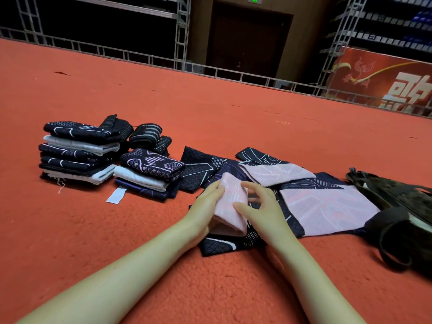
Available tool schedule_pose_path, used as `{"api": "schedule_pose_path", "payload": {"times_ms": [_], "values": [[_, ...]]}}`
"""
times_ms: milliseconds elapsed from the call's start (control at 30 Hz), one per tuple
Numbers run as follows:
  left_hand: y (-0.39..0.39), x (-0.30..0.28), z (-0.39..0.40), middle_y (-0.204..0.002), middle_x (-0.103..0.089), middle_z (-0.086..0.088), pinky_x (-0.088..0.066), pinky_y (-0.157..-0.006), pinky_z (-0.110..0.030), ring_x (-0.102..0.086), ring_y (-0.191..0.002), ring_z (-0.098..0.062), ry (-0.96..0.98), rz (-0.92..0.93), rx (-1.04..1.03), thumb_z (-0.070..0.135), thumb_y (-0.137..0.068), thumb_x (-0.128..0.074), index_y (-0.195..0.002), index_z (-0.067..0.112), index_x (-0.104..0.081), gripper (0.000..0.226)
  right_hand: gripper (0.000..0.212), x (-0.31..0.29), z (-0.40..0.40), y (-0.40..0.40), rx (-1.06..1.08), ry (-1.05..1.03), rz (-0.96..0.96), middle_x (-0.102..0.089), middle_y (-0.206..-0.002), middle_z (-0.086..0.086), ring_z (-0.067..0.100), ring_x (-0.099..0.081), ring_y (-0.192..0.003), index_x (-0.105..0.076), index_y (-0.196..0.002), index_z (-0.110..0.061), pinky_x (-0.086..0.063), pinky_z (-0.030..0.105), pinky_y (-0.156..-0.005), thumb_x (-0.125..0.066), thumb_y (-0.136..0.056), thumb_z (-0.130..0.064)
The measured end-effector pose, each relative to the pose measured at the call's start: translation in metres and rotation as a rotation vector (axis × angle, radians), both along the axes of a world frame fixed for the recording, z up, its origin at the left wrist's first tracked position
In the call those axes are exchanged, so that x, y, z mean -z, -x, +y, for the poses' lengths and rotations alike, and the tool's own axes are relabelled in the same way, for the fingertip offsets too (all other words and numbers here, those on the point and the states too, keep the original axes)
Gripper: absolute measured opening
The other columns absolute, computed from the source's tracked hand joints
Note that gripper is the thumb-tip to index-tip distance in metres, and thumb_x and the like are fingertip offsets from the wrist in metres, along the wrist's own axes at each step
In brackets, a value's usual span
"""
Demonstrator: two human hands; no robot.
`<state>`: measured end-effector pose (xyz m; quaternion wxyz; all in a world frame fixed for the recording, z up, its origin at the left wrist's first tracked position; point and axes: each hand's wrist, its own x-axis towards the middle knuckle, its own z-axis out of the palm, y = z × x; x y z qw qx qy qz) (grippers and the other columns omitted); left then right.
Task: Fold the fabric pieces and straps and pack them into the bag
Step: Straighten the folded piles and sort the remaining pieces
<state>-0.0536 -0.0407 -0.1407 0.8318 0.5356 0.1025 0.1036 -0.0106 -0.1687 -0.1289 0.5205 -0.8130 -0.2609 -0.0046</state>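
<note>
A small folded pink fabric piece lies on dark patterned cloth on the red carpet. My left hand holds its left side, fingers lying along the fold. My right hand hovers at its right edge, thumb touching the pink cloth and fingers loosely curled above it. More unfolded pink and navy pieces spread out to the right. Folded pieces sit in a tall stack and a lower stack at the left. A dark bag with straps lies at the far right.
Rolled dark striped pieces sit behind the stacks. A white label strip lies on the carpet in front of the lower stack. Metal truss rails and a red banner border the far edge.
</note>
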Motion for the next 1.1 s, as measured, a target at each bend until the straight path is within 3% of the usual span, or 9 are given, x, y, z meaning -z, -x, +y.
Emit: {"api": "schedule_pose_path", "payload": {"times_ms": [100,167,300,433,567,633,800,933,1100], "values": [[0.0,0.003,0.008,-0.133,-0.054,-0.005,-0.035,-0.109,-0.041,-0.05,-0.122,-0.021,-0.462,0.024,-0.064,0.016,-0.086,-0.042,-0.135,0.02,-0.045,0.049,0.055,0.001,0.001,-0.001,-0.011,0.006,0.139,-0.053,-0.116,0.001,0.003,-0.058,-0.09,-0.047,-0.128,-0.028,-0.043,0.01,-0.07,-0.07,-0.08,-0.011],[-0.001,0.005,0.013,-0.139,-0.047,-0.006,-0.031,-0.111,-0.038,-0.042,-0.129,-0.021,-0.877,0.069,-0.048,0.022,-0.079,-0.039,-0.142,0.018,-0.037,0.063,0.048,-0.001,0.001,0.002,-0.033,-0.013,0.197,-0.059,-0.103,-0.005,0.0,-0.057,-0.084,-0.045,-0.12,-0.034,-0.043,0.01,-0.067,-0.065,-0.084,-0.011],[0.001,0.009,0.019,-0.14,-0.028,-0.006,-0.024,-0.109,-0.036,-0.024,-0.131,-0.026,-1.375,0.285,-0.075,0.024,-0.093,-0.042,-0.15,0.019,-0.015,0.062,0.031,-0.001,0.003,0.006,-0.068,-0.028,0.254,-0.066,-0.091,-0.004,0.01,-0.063,-0.087,-0.055,-0.107,-0.038,-0.051,0.035,-0.091,-0.057,-0.087,-0.014],[-0.002,0.002,0.028,-0.148,-0.023,-0.009,-0.018,-0.111,-0.031,-0.02,-0.136,-0.027,-1.26,0.333,0.023,0.018,-0.092,-0.043,-0.15,0.024,-0.015,0.065,0.042,-0.001,0.006,0.015,-0.174,0.02,0.22,-0.069,-0.103,0.004,0.019,-0.067,-0.096,-0.053,-0.092,-0.052,-0.053,0.041,-0.088,-0.058,-0.082,-0.012],[0.001,-0.003,0.032,-0.145,-0.032,-0.012,-0.022,-0.111,-0.029,-0.028,-0.135,-0.026,-1.093,0.23,-0.018,0.03,-0.071,-0.045,-0.147,0.023,-0.027,0.078,0.06,0.002,0.007,0.014,-0.158,0.0,0.184,-0.066,-0.108,-0.001,0.013,-0.065,-0.097,-0.042,-0.123,-0.045,-0.052,0.029,-0.084,-0.057,-0.084,-0.001],[0.003,-0.006,0.036,-0.14,-0.04,-0.009,-0.028,-0.108,-0.027,-0.036,-0.132,-0.021,-1.038,0.141,-0.088,0.03,-0.059,-0.041,-0.144,0.022,-0.033,0.086,0.058,0.0,0.006,0.012,-0.149,-0.042,0.142,-0.066,-0.113,-0.007,0.004,-0.063,-0.102,-0.049,-0.132,-0.031,-0.049,0.021,-0.089,-0.058,-0.084,0.001],[0.006,-0.015,0.04,-0.127,-0.052,0.008,-0.032,-0.09,-0.001,-0.047,-0.116,-0.001,-0.813,-0.109,-0.088,0.024,-0.064,-0.042,-0.135,0.027,-0.046,0.071,0.043,-0.013,-0.001,0.016,-0.16,-0.172,0.055,-0.069,-0.103,-0.024,-0.008,-0.061,-0.099,-0.068,-0.105,-0.032,-0.044,0.009,-0.079,-0.059,-0.08,0.002],[0.008,-0.011,0.033,-0.124,-0.057,0.009,-0.035,-0.098,-0.012,-0.049,-0.115,-0.001,-0.772,-0.152,0.04,0.031,-0.077,-0.048,-0.125,0.024,-0.052,0.049,0.036,-0.017,-0.005,0.01,-0.128,-0.225,0.002,-0.07,-0.1,-0.022,-0.009,-0.061,-0.096,-0.069,-0.102,-0.03,-0.042,0.006,-0.076,-0.061,-0.072,-0.012],[0.005,-0.008,0.03,-0.118,-0.06,0.006,-0.039,-0.093,-0.015,-0.054,-0.109,-0.007,-0.772,-0.197,-0.11,0.021,-0.09,-0.053,-0.118,0.026,-0.052,0.029,0.034,-0.009,-0.006,-0.002,-0.005,-0.284,0.034,-0.065,-0.105,-0.015,-0.012,-0.058,-0.091,-0.062,-0.109,-0.03,-0.044,0.008,-0.08,-0.067,-0.084,-0.008]]}}
